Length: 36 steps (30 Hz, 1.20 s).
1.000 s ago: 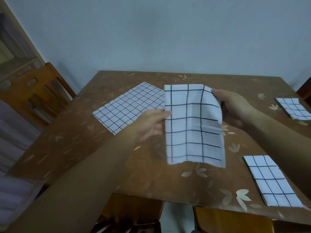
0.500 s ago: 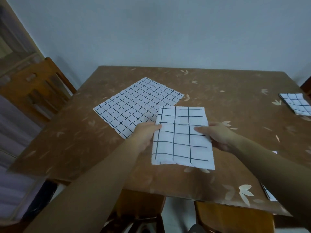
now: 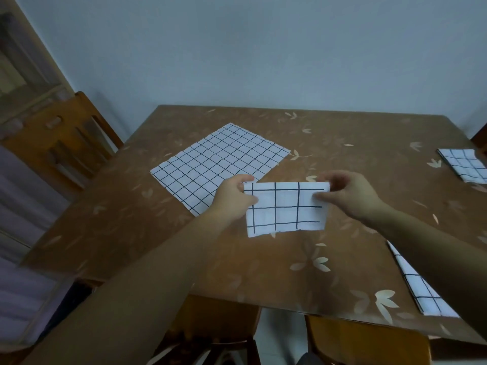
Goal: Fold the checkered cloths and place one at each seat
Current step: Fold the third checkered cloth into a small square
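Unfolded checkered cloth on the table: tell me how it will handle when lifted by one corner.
Probably floppy: the similar folded cloth, pinched between the left hand and right hand, drapes below their grip. Likely light and thin: the unfolded checkered cloth lies flat on the table.

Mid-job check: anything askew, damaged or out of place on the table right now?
Nothing spilled or torn. The folded cloth held by the left hand and right hand has an uneven lower edge, with a bit of one layer poking below. The unfolded cloth lies diagonal to the edges of the table.
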Motion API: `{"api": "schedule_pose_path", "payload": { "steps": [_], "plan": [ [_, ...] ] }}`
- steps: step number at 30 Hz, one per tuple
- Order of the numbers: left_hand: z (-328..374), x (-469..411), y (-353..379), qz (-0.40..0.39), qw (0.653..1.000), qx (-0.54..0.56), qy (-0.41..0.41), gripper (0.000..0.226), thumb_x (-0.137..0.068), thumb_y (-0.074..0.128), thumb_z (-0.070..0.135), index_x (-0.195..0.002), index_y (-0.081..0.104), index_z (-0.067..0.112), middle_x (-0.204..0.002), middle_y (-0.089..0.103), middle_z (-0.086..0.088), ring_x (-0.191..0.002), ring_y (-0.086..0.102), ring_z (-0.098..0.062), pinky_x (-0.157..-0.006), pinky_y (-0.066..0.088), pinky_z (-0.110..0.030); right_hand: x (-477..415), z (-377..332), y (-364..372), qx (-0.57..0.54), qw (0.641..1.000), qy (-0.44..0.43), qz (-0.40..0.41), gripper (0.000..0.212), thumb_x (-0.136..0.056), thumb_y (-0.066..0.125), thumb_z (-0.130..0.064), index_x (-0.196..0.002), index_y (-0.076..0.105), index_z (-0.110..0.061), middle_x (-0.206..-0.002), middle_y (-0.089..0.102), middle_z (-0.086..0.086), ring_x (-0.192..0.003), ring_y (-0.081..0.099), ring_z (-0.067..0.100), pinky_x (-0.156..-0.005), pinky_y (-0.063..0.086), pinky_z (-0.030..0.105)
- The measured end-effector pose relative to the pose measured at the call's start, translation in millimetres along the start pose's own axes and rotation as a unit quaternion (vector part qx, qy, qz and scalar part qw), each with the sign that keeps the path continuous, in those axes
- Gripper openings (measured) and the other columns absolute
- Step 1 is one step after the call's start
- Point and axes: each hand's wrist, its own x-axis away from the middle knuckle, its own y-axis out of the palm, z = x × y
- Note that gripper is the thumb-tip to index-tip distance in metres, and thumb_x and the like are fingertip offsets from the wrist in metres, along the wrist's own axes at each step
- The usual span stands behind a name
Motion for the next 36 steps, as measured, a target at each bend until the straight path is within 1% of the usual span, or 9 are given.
{"api": "schedule_pose_path", "payload": {
  "steps": [5,10,12,15,18,23,28,31,36],
  "plan": [
    [14.9,4.0,-6.2,0.032,0.981,-0.168,0.086,0.015,-0.081,0.074,0.019,-0.096,0.071,0.022,-0.07,0.051,0.01,-0.061,0.049,-0.003,-0.049,0.033,-0.011,2.3,-6.5,-16.1,0.19,0.974,-0.118,0.017,0.008,-0.082,0.07,-0.013,-0.087,0.074,-0.016,-0.085,0.071,0.004,-0.082,0.064,0.021,-0.07,0.048,0.033],
    [33.8,13.9,-3.3,-0.035,0.991,-0.064,0.111,0.014,-0.081,0.076,0.021,-0.071,0.066,0.021,-0.074,0.066,0.0,-0.068,0.061,-0.009,-0.069,0.051,-0.027,2.4,-15.6,-29.0,0.276,0.948,-0.149,-0.059,0.02,-0.08,0.072,-0.024,-0.099,0.071,-0.021,-0.116,0.059,-0.001,-0.11,0.055,0.02,-0.092,0.044,0.034],
    [43.6,19.3,3.4,-0.079,0.991,-0.015,0.108,0.013,-0.081,0.076,0.015,-0.072,0.067,0.017,-0.07,0.069,0.002,-0.064,0.064,-0.008,-0.067,0.051,-0.025,8.4,-30.3,-17.7,0.211,0.957,-0.139,-0.143,0.035,-0.077,0.077,-0.037,-0.108,0.069,-0.025,-0.113,0.065,-0.007,-0.106,0.06,0.012,-0.093,0.046,0.031],
    [52.5,24.1,9.5,-0.113,0.988,0.0,0.107,0.009,-0.081,0.077,0.014,-0.085,0.071,0.008,-0.074,0.073,-0.002,-0.059,0.066,-0.008,-0.058,0.051,-0.021,12.1,-46.6,3.4,0.096,0.969,-0.124,-0.191,0.02,-0.081,0.076,-0.031,-0.09,0.073,-0.014,-0.088,0.072,0.007,-0.082,0.067,0.014,-0.078,0.052,0.037],
    [48.0,23.7,-3.0,-0.143,0.986,-0.028,0.084,0.018,-0.08,0.079,0.021,-0.095,0.074,0.011,-0.084,0.077,-0.002,-0.078,0.074,-0.016,-0.08,0.059,-0.033,10.9,-49.2,1.9,0.001,0.979,-0.08,-0.187,0.013,-0.086,0.072,-0.019,-0.086,0.074,-0.006,-0.084,0.075,0.008,-0.078,0.072,0.02,-0.075,0.056,0.034],
    [35.2,24.8,-17.2,-0.145,0.987,-0.049,0.047,0.016,-0.089,0.069,0.015,-0.099,0.073,0.003,-0.053,0.065,0.009,-0.037,0.051,0.001,-0.04,0.037,-0.011,10.2,-38.5,-8.4,-0.087,0.975,-0.027,-0.201,0.016,-0.087,0.07,-0.012,-0.101,0.074,-0.006,-0.095,0.076,0.009,-0.088,0.073,0.023,-0.083,0.059,0.036],
    [30.4,23.9,-5.4,-0.151,0.988,-0.004,0.033,0.013,-0.092,0.065,0.017,-0.083,0.073,0.019,-0.068,0.071,0.002,-0.063,0.064,-0.012,-0.062,0.052,-0.024,11.5,-38.4,-2.5,-0.193,0.963,-0.002,-0.189,0.02,-0.094,0.061,-0.023,-0.082,0.075,-0.013,-0.085,0.076,0.009,-0.077,0.072,0.022,-0.061,0.056,0.028],
    [30.5,22.5,-1.2,-0.175,0.984,0.013,0.032,0.018,-0.096,0.058,0.013,-0.088,0.072,0.022,-0.081,0.072,-0.003,-0.076,0.068,-0.015,-0.072,0.057,-0.028,9.9,-38.0,-1.6,-0.2,0.966,0.003,-0.162,0.019,-0.09,0.065,-0.021,-0.087,0.075,-0.005,-0.088,0.076,0.015,-0.08,0.073,0.028,-0.067,0.058,0.034],
    [36.8,25.6,5.1,-0.18,0.983,0.011,0.04,0.015,-0.097,0.057,0.015,-0.092,0.07,0.021,-0.086,0.071,-0.003,-0.078,0.067,-0.016,-0.061,0.054,-0.021,10.7,-37.0,3.4,-0.205,0.971,-0.008,-0.124,0.011,-0.086,0.071,-0.016,-0.089,0.076,-0.007,-0.085,0.076,0.011,-0.075,0.073,0.023,-0.065,0.056,0.032]
  ]
}}
